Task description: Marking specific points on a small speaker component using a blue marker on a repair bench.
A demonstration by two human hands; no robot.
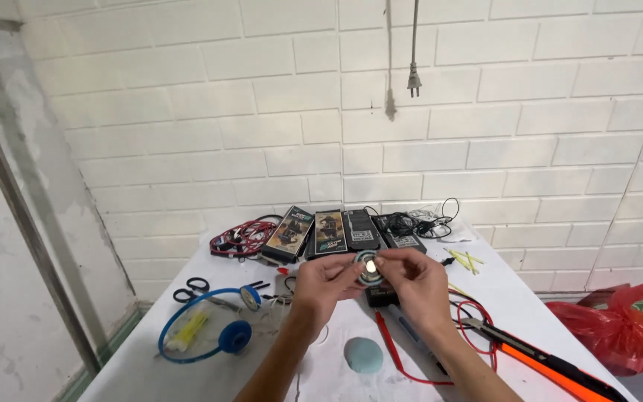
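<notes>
blue headphones (206,331) on worktop (143,365) at far left | left hand (327,283) – grip pinching left rim of small round speaker (368,268) | speaker held above worktop, between both grips | right hand (414,281) – grip pinching its right rim | orange-handled tool (541,361) at right

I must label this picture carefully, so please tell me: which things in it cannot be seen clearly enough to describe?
- Small round part, head view: the fingers of the left hand and right hand cover its rim; its kind is unclear.
- Black device: mostly hidden behind the hands.
- Orange tool: cut off by the bottom edge.
- Red bag: contents hidden.
- Flat boxes: print too small.
</notes>
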